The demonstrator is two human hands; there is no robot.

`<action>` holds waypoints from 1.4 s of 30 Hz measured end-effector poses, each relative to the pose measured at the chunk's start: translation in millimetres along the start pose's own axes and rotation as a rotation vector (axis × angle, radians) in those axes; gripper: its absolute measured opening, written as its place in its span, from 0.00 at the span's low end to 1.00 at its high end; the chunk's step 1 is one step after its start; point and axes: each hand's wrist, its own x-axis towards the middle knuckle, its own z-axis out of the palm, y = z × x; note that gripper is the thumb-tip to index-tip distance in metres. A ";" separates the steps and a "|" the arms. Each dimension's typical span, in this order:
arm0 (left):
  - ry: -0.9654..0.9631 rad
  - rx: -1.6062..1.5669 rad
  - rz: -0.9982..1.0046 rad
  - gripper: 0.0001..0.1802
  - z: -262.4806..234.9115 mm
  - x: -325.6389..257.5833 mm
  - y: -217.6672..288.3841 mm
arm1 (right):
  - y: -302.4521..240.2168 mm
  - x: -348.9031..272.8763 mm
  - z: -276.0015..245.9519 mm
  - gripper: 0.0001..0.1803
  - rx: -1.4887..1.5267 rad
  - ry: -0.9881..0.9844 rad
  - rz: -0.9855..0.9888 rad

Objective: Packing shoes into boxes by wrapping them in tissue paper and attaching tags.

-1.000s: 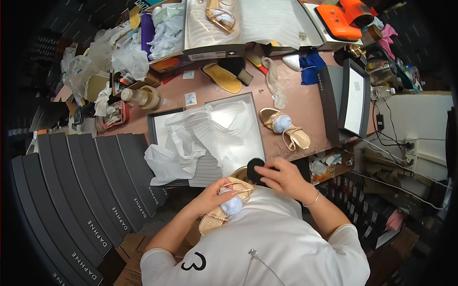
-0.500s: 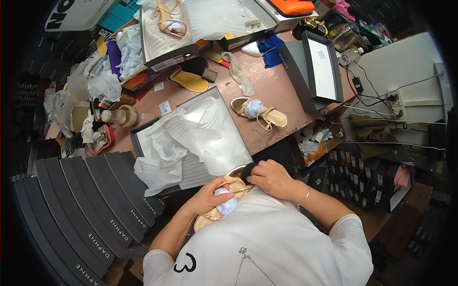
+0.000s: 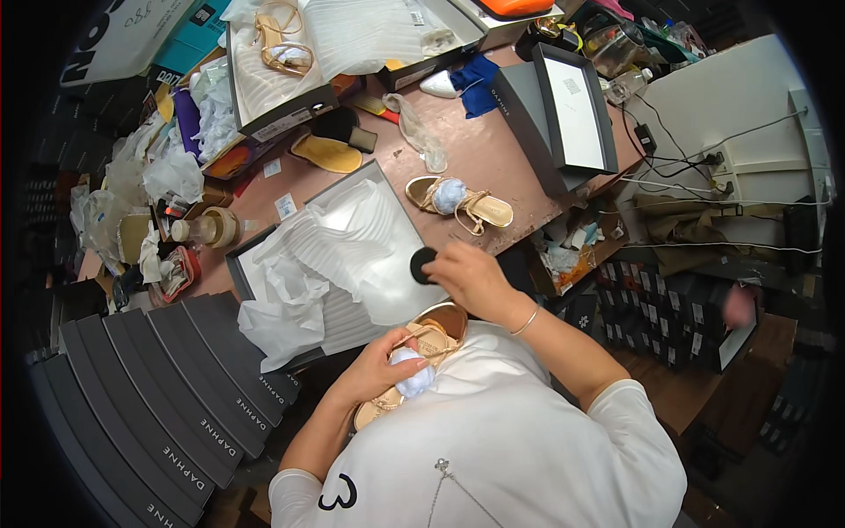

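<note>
My left hand (image 3: 385, 365) is closed around a gold strappy sandal (image 3: 429, 339), held against my white shirt. A pale blue-white wad (image 3: 414, 374) fills its straps. Between the fingertips of my right hand (image 3: 471, 277) is a round black pad (image 3: 423, 266), raised just above the sandal's heel end and apart from it. An open grey shoe box (image 3: 400, 204) with white tissue paper (image 3: 352, 238) lies directly beyond my hands. The matching sandal (image 3: 462, 201), also stuffed with a wad, rests on the table right of the box.
Closed dark shoe boxes (image 3: 189, 378) stand in a row at the left. A grey box lid (image 3: 537, 132) leans at the table's right. Beyond are another open box (image 3: 286, 119) holding a sandal, a yellow insole (image 3: 327, 154) and a jar (image 3: 211, 229). Cables (image 3: 678, 176) hang at right.
My right hand has lifted the black pad up and away from the sandal's heel end, uncovering its shiny gold heel. My left hand keeps hold of the sandal. The view has shifted slightly.
</note>
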 end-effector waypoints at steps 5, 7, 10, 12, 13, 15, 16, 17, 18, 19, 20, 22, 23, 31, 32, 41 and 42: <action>0.065 -0.024 -0.006 0.12 -7.6 -5.4 0.3 | 32.1 -28.1 -23.6 0.13 0.464 -0.003 0.471; 0.080 0.003 0.012 0.13 -10.6 -6.8 -2.5 | 30.1 -38.8 -22.6 0.14 0.555 -0.006 0.568; 0.095 0.072 0.088 0.14 -14.0 -6.3 -9.7 | 20.3 -47.3 -24.1 0.17 0.716 0.033 0.677; 0.079 0.084 0.152 0.14 -13.7 -8.0 -4.4 | 14.7 -48.0 -23.5 0.19 0.778 0.117 0.663; 0.075 0.092 0.124 0.14 -15.3 -7.5 -5.6 | 8.5 -46.9 -26.0 0.21 0.686 0.091 0.591; 0.069 0.108 0.068 0.14 -18.6 -6.8 -9.1 | -10.7 -40.9 -33.9 0.22 0.485 0.014 0.378; 0.058 0.124 0.055 0.14 -19.1 -5.9 -7.8 | -21.0 -38.6 -31.3 0.23 0.411 0.001 0.244; 0.047 0.138 0.043 0.14 -19.5 -5.1 -6.6 | -26.8 -38.1 -28.1 0.20 0.255 -0.127 0.074; 0.035 0.155 0.032 0.14 -19.9 -4.6 -5.4 | -30.8 -37.2 -26.1 0.18 0.095 -0.250 -0.095; 0.021 0.183 0.065 0.13 -19.4 -4.1 -5.2 | -29.1 -37.4 -21.2 0.16 0.054 -0.263 -0.147; 0.008 0.211 0.097 0.12 -18.4 -3.1 -5.4 | -24.0 -39.3 -13.1 0.14 0.014 -0.276 -0.198; -0.017 0.202 0.096 0.11 -17.4 -2.4 -5.8 | -22.2 -29.7 -3.2 0.11 -0.033 -0.297 -0.280; -0.037 0.169 0.060 0.11 -17.2 -1.6 -5.3 | -23.3 -16.2 2.9 0.10 -0.040 -0.301 -0.303; -0.072 0.071 0.002 0.11 -16.3 -4.6 -13.8 | -34.1 -26.6 -19.8 0.07 -0.058 -0.424 -0.296; -0.086 0.062 -0.033 0.11 -16.2 -4.1 -7.3 | -34.5 -27.0 -21.4 0.07 -0.071 -0.434 -0.297; -0.046 0.103 0.024 0.10 -14.7 -2.6 -6.2 | -29.6 -35.8 -29.5 0.07 -0.082 -0.453 -0.295; -0.053 0.090 -0.005 0.10 -12.8 -5.2 -4.9 | -30.6 -38.7 -31.4 0.07 -0.078 -0.469 -0.289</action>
